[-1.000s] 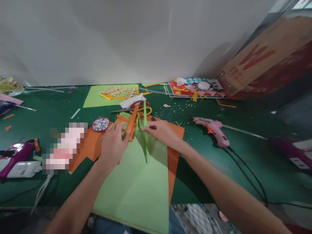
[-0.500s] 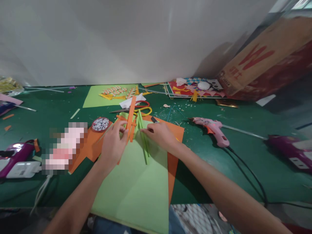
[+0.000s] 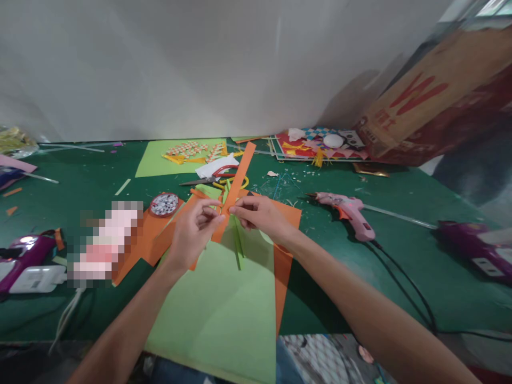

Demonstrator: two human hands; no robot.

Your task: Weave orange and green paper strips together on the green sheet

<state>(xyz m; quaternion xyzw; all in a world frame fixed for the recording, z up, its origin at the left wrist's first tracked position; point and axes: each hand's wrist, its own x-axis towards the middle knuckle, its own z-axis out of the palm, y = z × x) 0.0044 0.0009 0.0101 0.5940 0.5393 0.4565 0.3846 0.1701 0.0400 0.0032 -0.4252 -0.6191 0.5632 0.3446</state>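
A long orange paper strip (image 3: 243, 165) stands at a slant over the light green sheet (image 3: 216, 314), leaning up to the right. My right hand (image 3: 260, 216) pinches this strip near its middle. On its left edge are the thumb and forefinger tips of my left hand (image 3: 196, 226), curled and close together. Narrow green paper strips (image 3: 237, 242) hang down below the right fingers, crossing the orange one. A shorter orange strip (image 3: 200, 194) lies crosswise behind my left fingers. How the strips interlace is partly hidden by my fingers.
Scissors (image 3: 232, 170) lie just beyond the strips. A round tub of googly eyes (image 3: 164, 205) sits left, near a blurred pink object (image 3: 108, 240). At right rests a pink glue gun (image 3: 348, 210) with its cord. A paper bag (image 3: 436, 96) stands at the back right.
The orange strip has swung over to the right and now leans across the green strips. My right fingers have gone from the green strip to the orange one; my left hand has shifted right.
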